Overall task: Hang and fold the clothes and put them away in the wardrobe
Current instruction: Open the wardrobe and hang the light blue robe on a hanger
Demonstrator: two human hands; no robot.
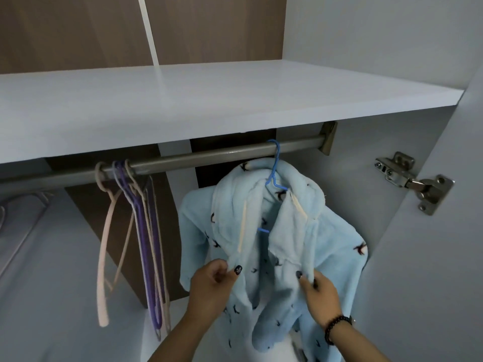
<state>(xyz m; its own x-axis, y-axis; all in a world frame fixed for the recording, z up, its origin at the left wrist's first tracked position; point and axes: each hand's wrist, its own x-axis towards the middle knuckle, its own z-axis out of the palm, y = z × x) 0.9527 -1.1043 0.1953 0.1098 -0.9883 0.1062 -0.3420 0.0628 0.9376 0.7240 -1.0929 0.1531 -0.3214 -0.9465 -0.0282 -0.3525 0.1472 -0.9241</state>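
Pale blue fleece pyjama top (261, 257) hangs on a blue hanger (274, 173) from the wardrobe rail (183, 159). The left hand (211, 286) and right hand (317, 293) each pinch a front edge; draw them together evenly so the collar sits centred.

Grey wardrobe rail (183, 159) under white shelf (209, 100) carries everything. Blue hanger (274, 165) with light-blue printed top (261, 244) hooks right; bunch of bare hangers (136, 218) hooks left.
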